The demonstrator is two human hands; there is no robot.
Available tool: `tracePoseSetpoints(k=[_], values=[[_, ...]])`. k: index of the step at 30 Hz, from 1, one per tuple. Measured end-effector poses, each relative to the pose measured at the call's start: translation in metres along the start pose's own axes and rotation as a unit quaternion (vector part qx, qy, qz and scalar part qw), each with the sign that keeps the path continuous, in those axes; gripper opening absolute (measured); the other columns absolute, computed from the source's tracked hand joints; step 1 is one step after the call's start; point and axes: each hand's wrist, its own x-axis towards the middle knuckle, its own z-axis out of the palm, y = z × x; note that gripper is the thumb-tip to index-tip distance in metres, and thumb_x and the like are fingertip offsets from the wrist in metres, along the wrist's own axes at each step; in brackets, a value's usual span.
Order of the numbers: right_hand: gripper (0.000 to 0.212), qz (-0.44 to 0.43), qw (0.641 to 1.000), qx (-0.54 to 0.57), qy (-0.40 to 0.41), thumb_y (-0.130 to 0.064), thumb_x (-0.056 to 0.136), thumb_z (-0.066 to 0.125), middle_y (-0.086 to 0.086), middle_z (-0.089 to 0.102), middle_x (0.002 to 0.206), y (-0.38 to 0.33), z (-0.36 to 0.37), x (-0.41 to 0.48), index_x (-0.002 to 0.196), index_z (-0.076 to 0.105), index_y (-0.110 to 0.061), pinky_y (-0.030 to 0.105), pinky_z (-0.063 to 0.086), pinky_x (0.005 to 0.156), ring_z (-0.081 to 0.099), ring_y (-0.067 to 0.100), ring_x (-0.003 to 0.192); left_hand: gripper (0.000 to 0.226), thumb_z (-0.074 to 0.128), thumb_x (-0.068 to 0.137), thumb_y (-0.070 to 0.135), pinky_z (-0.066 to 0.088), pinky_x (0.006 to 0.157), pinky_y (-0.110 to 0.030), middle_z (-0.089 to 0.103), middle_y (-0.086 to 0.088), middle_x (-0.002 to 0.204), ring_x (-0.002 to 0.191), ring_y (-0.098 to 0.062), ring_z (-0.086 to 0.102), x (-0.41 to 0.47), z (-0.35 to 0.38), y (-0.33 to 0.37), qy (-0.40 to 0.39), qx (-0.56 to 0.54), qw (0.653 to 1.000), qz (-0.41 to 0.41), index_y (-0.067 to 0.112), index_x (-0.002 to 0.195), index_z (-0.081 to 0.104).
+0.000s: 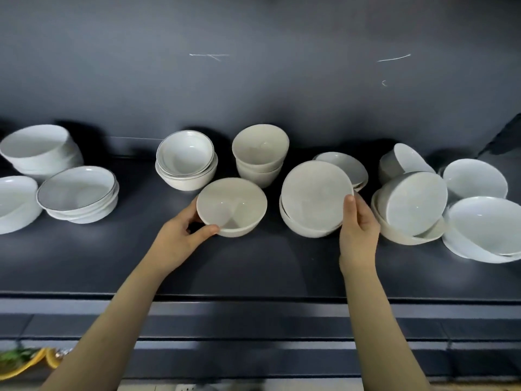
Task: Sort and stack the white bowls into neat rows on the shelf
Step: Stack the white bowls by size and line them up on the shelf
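White bowls sit in loose groups along the dark shelf, most of them nested one inside another. At the far left a tall leaning stack stands at the back. A shallow dark-rimmed stack lies in front of it, and an edge bowl is partly cut off by the frame. Left of the middle, a smaller dark-rimmed stack holds several bowls. Just to its right a pair of deep cream bowls sits one inside the other. Behind the centre-right group lie some shallow dishes, also nested. Further right a tipped bowl leans on its side inside a wide cream dish, with another tipped stack behind it. At the far right a large bowl rests in others beneath it. The left hand reaches in from below and grips a single cream bowl that stands upright on the shelf. Its thumb lies on the near rim and its fingers are round the left wall. The right hand, arm stretched forward, holds a tilted bowl by its right edge. Its thumb is on the rim and its fingers are behind. That bowl lies at a slant in the cream stack under it.
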Motion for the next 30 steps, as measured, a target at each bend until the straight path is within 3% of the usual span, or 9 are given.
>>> tracePoseSetpoints(k=[5,7,11,15,17,19,23,27,30], values=[[0.031,-0.025,0.996,-0.084,0.010,-0.027,0.100,0.050,-0.021,0.068,0.099,-0.010,-0.001,0.010,0.122,0.068,-0.013,0.019,0.050,0.090,0.060,-0.014,0.091,0.059,0.069,0.087,0.026,0.038,0.092,-0.010,0.057,0.044,0.114,0.110,0.017,0.052,0.001,0.001,-0.004,0.003,0.002,1.000,-0.004,0.044,0.137,0.044],[0.031,-0.054,0.991,-0.120,0.020,-0.026,0.100,0.051,-0.023,0.066,0.093,-0.014,0.003,0.012,0.123,0.067,-0.013,0.010,0.047,0.078,0.059,-0.014,0.080,0.061,0.070,0.086,0.030,0.038,0.094,-0.013,0.057,0.043,0.114,0.111,0.015,0.052,0.000,0.001,-0.003,0.001,0.002,1.000,-0.005,0.045,0.138,0.043],[0.032,-0.123,0.965,-0.229,0.028,-0.025,0.100,0.051,0.014,0.072,0.095,-0.030,0.010,0.016,0.123,0.066,-0.009,0.024,0.043,0.067,0.061,0.024,0.073,0.067,0.072,0.073,0.058,0.039,0.090,-0.010,0.057,0.043,0.114,0.109,0.016,0.053,-0.004,-0.001,0.004,-0.003,-0.013,1.000,0.001,0.054,0.132,0.040],[0.035,-0.099,0.939,-0.327,-0.026,-0.030,0.100,0.048,0.012,0.071,0.094,-0.046,0.007,0.024,0.123,0.066,-0.011,0.031,0.043,0.076,0.061,0.029,0.085,0.061,0.073,0.071,0.059,0.041,0.085,-0.015,0.058,0.044,0.110,0.106,0.015,0.054,-0.005,-0.003,0.010,-0.011,-0.025,1.000,-0.004,0.065,0.121,0.039],[0.029,-0.074,0.937,-0.339,-0.041,-0.031,0.100,0.050,0.006,0.068,0.084,-0.051,0.005,0.027,0.106,0.073,-0.014,0.028,0.038,0.075,0.056,0.022,0.079,0.060,0.065,0.066,0.069,0.042,0.089,-0.020,0.057,0.041,0.113,0.108,0.012,0.054,-0.004,-0.004,0.009,-0.019,-0.021,1.000,-0.010,0.073,0.118,0.035],[0.034,-0.053,0.937,-0.343,-0.038,-0.029,0.100,0.050,-0.003,0.054,0.062,-0.054,0.005,0.027,0.068,0.062,-0.025,0.027,0.035,0.070,0.045,0.015,0.063,0.057,0.059,0.065,0.072,0.043,0.091,-0.022,0.057,0.040,0.114,0.106,0.010,0.055,-0.003,-0.004,0.009,-0.026,-0.028,0.999,-0.019,0.074,0.117,0.034],[0.051,-0.025,0.933,-0.359,0.007,-0.026,0.100,0.048,0.003,0.040,0.050,-0.056,0.009,0.020,0.051,0.037,-0.018,0.031,0.030,0.054,0.036,0.017,0.052,0.045,0.052,0.079,0.073,0.040,0.095,-0.023,0.062,0.031,0.111,0.107,0.003,0.057,-0.004,-0.006,0.022,-0.037,-0.113,0.990,-0.082,0.057,0.121,0.046],[0.048,0.016,0.943,-0.330,0.041,-0.029,0.100,0.044,0.015,0.055,0.060,-0.051,0.004,0.017,0.057,0.047,-0.007,0.040,0.050,0.068,0.059,0.038,0.066,0.032,0.037,0.097,0.055,0.044,0.083,-0.025,0.068,0.008,0.090,0.080,-0.007,0.059,0.001,-0.012,0.036,-0.092,-0.070,0.984,-0.138,0.034,0.110,0.058],[0.042,0.067,0.955,-0.286,0.040,-0.025,0.100,0.043,0.011,0.061,0.067,-0.055,0.000,0.015,0.066,0.057,-0.005,0.051,0.056,0.077,0.063,0.032,0.060,0.031,0.036,0.100,0.050,0.042,0.065,-0.024,0.075,0.000,0.087,0.067,-0.010,0.062,0.007,-0.014,0.041,-0.137,-0.046,0.974,-0.174,0.028,0.113,0.054]])
